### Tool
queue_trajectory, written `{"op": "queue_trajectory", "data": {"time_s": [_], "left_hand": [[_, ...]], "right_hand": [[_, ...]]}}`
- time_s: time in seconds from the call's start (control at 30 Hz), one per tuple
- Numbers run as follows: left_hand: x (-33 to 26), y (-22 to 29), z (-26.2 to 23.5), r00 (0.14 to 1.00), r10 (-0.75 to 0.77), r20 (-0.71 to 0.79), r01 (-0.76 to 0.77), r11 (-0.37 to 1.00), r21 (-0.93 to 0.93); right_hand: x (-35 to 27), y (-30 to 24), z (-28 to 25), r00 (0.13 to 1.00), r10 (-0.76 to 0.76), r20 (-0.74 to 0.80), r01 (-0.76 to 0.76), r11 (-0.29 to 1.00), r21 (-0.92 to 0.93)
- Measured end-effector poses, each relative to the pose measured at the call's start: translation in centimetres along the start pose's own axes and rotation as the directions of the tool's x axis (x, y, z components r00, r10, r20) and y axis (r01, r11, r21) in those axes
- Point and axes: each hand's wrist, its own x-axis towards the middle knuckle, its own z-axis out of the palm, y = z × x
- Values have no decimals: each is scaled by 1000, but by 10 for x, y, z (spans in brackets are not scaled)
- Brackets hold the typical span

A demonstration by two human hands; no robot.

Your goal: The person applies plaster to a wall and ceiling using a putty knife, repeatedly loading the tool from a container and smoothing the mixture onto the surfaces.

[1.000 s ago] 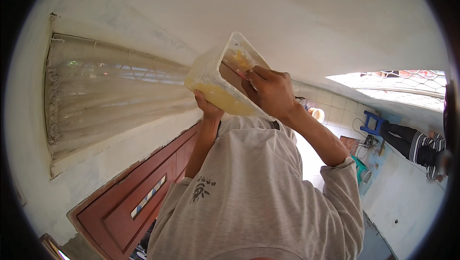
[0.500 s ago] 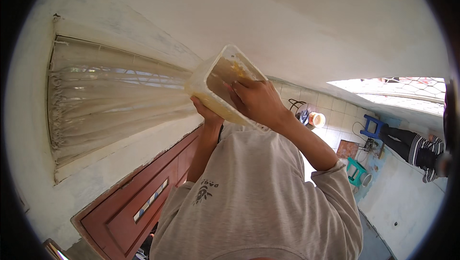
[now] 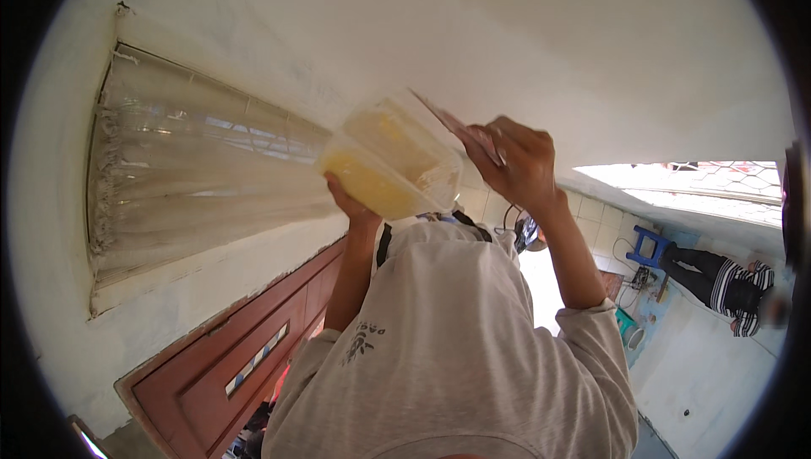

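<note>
My left hand (image 3: 345,199) grips a translucent rectangular plastic container (image 3: 390,161) from underneath, holding it up in front of the white wall (image 3: 524,28). Yellow stuff coats the container's inside. My right hand (image 3: 517,161) is just to the right of its open mouth, pinching a thin flat pinkish blade (image 3: 443,119) whose tip lies over the container's rim. Both arms rise from my grey long-sleeved top (image 3: 456,349).
A window with a sheer pleated curtain (image 3: 194,180) fills the left. A brown wooden door (image 3: 245,357) is at lower left. At the far right are another person in a striped top and dark trousers (image 3: 718,281) and a blue stool (image 3: 647,248).
My right hand has come out of the container's mouth and moved right with the blade. The container has tipped, so its side now faces the camera.
</note>
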Motion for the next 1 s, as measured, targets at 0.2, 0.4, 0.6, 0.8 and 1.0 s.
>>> {"op": "queue_trajectory", "data": {"time_s": [0.2, 0.4, 0.6, 0.8, 1.0], "left_hand": [[-1, 13, -28, 995, -7, -97, -11, 984, -179], [-7, 19, -34, 977, -1, -211, -13, 998, -66], [-14, 21, -39, 981, 1, -195, -19, 996, -89], [-11, 27, -23, 976, 3, -218, -29, 993, -116], [-7, 25, -49, 978, 5, -209, -40, 985, -165]], "right_hand": [[-4, -12, 9, 876, -437, -205, 418, 899, -130], [-4, 13, 40, 975, -52, -214, 95, 976, 196], [58, 56, 74, 963, 48, -264, -1, 985, 174], [135, 60, 97, 939, -42, -341, 61, 997, 44], [158, 93, 41, 855, -216, -473, 143, 972, -185]]}}
